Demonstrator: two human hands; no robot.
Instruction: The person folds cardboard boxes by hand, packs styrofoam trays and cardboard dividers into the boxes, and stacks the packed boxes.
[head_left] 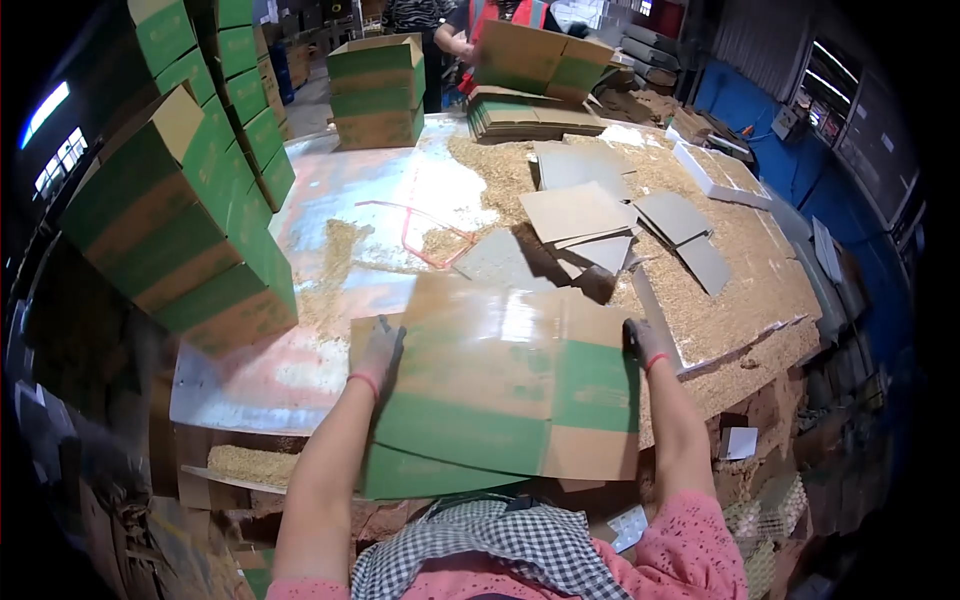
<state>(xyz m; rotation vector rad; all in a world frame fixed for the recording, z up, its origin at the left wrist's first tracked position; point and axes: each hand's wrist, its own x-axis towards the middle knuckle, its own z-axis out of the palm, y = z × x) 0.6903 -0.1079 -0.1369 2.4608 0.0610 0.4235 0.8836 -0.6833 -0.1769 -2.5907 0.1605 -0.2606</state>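
A flattened green and brown cardboard box (500,390) lies in front of me at the near edge of the table, another green sheet (430,478) showing beneath its lower left. My left hand (383,350), in a grey glove, grips its left edge. At the right edge, my right hand (640,342), in a dark glove, is closed on the same cardboard. Parts of the fingers on both hands are hidden by the angle. Loose grey-brown cardboard pieces (578,212) lie just beyond the box.
Tall stacks of green and brown boxes (190,220) stand at the left. Another box stack (376,90) is at the far edge. Across the table (310,370), a person (455,42) handles a box above flat cardboard (530,115). Sawdust (740,270) and white foam (722,180) lie right.
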